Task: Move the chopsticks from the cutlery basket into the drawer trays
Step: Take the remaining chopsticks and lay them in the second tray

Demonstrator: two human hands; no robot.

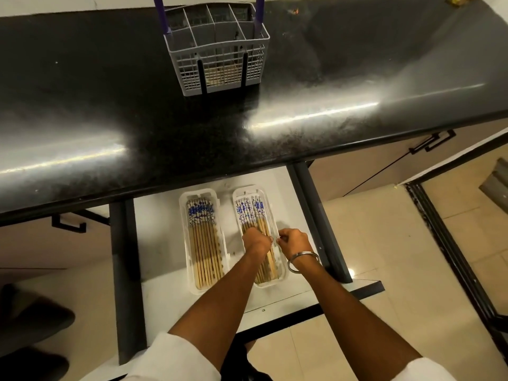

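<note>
A grey cutlery basket [220,50] with purple handle posts stands on the black counter; I see no chopsticks in its compartments. Below, an open white drawer [159,243] holds two white trays. The left tray [184,243] is filled with wooden chopsticks [202,243] with blue-and-white tops. The right tray [283,270] holds several more chopsticks [250,213]. My left hand [255,240] rests curled on the chopsticks in the right tray. My right hand [295,243], with a metal bangle on the wrist, is curled beside it over the tray's right edge. Whether either hand grips a chopstick is hidden.
The black counter [302,78] overhangs the back of the drawer. Dark drawer rails [319,215] run along both sides. Cabinet handles [431,141] sit to the right under the counter. Beige floor tiles lie below, and a dark shape [30,325] lies at bottom left.
</note>
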